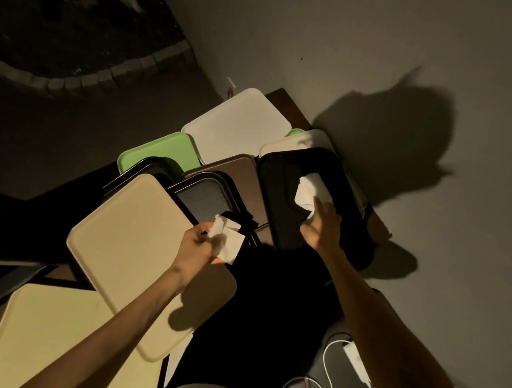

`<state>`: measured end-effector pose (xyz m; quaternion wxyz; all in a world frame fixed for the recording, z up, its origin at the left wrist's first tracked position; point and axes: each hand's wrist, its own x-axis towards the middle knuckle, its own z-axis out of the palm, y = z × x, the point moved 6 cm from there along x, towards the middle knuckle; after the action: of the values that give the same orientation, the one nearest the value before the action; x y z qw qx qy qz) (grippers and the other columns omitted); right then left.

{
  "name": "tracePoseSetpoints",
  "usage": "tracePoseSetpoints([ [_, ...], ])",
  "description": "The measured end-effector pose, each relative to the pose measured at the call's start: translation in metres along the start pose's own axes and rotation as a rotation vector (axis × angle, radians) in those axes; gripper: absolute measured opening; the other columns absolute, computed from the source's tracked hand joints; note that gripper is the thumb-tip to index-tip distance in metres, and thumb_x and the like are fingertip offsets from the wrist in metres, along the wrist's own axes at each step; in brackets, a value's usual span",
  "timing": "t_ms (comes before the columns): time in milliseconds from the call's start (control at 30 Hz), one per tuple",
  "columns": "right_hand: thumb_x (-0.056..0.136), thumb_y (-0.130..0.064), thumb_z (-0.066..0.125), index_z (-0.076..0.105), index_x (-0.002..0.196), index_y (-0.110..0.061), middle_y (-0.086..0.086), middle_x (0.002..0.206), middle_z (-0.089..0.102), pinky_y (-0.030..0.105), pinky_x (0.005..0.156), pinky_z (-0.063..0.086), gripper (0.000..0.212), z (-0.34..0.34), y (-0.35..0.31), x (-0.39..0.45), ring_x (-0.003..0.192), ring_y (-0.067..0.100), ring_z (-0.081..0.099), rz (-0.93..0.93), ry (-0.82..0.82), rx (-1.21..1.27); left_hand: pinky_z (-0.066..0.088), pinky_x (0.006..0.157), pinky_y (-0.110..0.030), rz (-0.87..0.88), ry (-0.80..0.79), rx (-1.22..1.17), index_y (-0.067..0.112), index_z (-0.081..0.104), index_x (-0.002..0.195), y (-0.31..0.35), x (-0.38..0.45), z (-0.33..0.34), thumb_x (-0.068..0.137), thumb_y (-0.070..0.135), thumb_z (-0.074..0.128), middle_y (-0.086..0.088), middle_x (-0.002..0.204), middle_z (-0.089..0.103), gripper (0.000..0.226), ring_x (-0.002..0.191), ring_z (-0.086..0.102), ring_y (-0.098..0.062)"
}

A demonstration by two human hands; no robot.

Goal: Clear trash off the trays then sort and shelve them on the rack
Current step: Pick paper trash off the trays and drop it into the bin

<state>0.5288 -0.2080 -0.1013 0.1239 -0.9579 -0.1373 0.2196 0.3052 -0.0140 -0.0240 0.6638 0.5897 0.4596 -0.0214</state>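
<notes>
Clamping crumpled paper (228,242) in curled fingers, the left hand (198,247) hangs over the 2 o'clock corner of the beige tray (128,239). The right hand (322,226) pinches a white napkin (310,189) lying on the black tray (276,195) at 2 o'clock. Overlapping green tray (157,152), white tray (235,128) and brown tray (235,167) crowd 12 o'clock, with a yellow tray (47,339) at 7.

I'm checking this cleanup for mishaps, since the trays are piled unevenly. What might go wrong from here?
1. The beige tray lies askew across other trays, under the left forearm; a bump may slide it off.
2. The left hand already holds crumpled paper, so a piece may drop.
3. The black tray rests on top of other trays; it may shift as the right hand reaches for its white napkin.
</notes>
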Motion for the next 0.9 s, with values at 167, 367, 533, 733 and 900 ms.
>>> tracePoseSetpoints([
  [167, 0.081, -0.012, 0.056, 0.057, 0.121, -0.005, 0.025, 0.126, 0.047, 0.038, 0.092, 0.05, 0.041, 0.009, -0.009, 0.008, 0.108, 0.039, 0.054, -0.171, 0.048, -0.006, 0.054, 0.068, -0.042, -0.043, -0.01, -0.004, 0.014, 0.068, 0.101, -0.013, -0.006, -0.006, 0.094, 0.013, 0.063, -0.024, 0.09, 0.066, 0.009, 0.077, 0.06, -0.03],
  [367, 0.086, -0.001, 0.052, 0.062, 0.114, 0.007, 0.005, 0.091, 0.071, 0.024, 0.077, 0.054, 0.031, 0.001, -0.013, 0.0, 0.106, 0.044, 0.06, -0.08, 0.092, 0.208, 0.055, 0.053, -0.025, -0.06, 0.021, -0.011, 0.012, 0.065, 0.104, -0.023, -0.012, -0.016, 0.096, 0.007, 0.058, -0.014, 0.093, 0.066, 0.012, 0.076, 0.063, -0.022],
  [533, 0.086, -0.016, 0.058, 0.065, 0.08, -0.021, 0.006, 0.091, 0.068, 0.027, 0.066, 0.047, 0.01, -0.02, -0.034, -0.028, 0.083, 0.026, 0.064, -0.133, 0.072, 0.218, 0.058, 0.076, -0.045, -0.055, 0.034, -0.023, 0.013, 0.065, 0.109, -0.026, -0.019, -0.023, 0.096, 0.011, 0.059, -0.014, 0.096, 0.07, 0.015, 0.084, 0.066, -0.024],
  [733, 0.086, -0.013, 0.066, 0.073, 0.094, -0.018, 0.005, 0.095, 0.067, 0.034, 0.076, 0.056, 0.012, -0.041, -0.077, -0.052, 0.088, 0.022, 0.064, -0.287, 0.097, 0.361, 0.056, 0.079, -0.049, -0.035, 0.1, -0.035, 0.007, 0.064, 0.115, -0.017, -0.03, -0.044, 0.097, -0.002, 0.049, -0.017, 0.105, 0.066, 0.025, 0.094, 0.062, -0.029],
  [900, 0.089, -0.02, 0.067, 0.067, 0.103, -0.017, 0.0, 0.103, 0.066, 0.026, 0.075, 0.054, 0.014, -0.038, -0.122, -0.069, 0.091, 0.014, 0.064, -0.36, 0.013, 0.465, 0.06, 0.073, -0.045, 0.012, 0.147, -0.087, 0.013, 0.062, 0.111, -0.01, -0.048, -0.074, 0.095, -0.009, 0.043, -0.011, 0.102, 0.064, 0.033, 0.094, 0.061, -0.026],
])
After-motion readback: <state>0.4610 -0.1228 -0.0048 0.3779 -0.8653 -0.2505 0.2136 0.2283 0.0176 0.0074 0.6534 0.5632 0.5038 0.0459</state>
